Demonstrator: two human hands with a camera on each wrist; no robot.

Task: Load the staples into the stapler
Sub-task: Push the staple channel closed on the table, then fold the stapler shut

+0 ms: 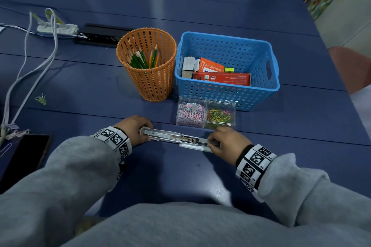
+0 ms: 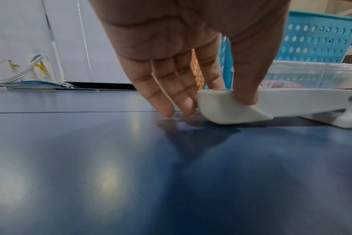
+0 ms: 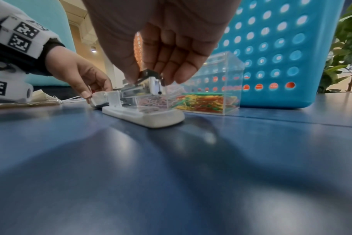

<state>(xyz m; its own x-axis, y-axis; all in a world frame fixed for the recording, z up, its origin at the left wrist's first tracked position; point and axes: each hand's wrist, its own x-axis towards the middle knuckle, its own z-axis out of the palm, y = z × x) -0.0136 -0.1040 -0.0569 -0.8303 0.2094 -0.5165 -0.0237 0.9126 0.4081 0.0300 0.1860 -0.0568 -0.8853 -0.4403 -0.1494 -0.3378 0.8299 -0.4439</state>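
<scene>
A white stapler (image 1: 176,138) lies swung open flat on the blue table (image 1: 180,174), its metal magazine facing up. My left hand (image 1: 134,128) pinches the white cover's end at the left; in the left wrist view the thumb and fingers of that hand (image 2: 231,93) clamp the cover (image 2: 227,111). My right hand (image 1: 224,142) pinches the magazine's front end at the right, shown close up in the right wrist view (image 3: 151,76) above the white base (image 3: 151,117). A red carton (image 1: 220,79) lies in the blue basket; whether it holds staples I cannot tell.
Behind the stapler stand a clear two-part paperclip box (image 1: 205,114), a blue perforated basket (image 1: 220,94) with cartons, and an orange mesh cup (image 1: 146,78) of pencils. A dark phone (image 1: 26,154) and white cables (image 1: 30,56) lie at the left.
</scene>
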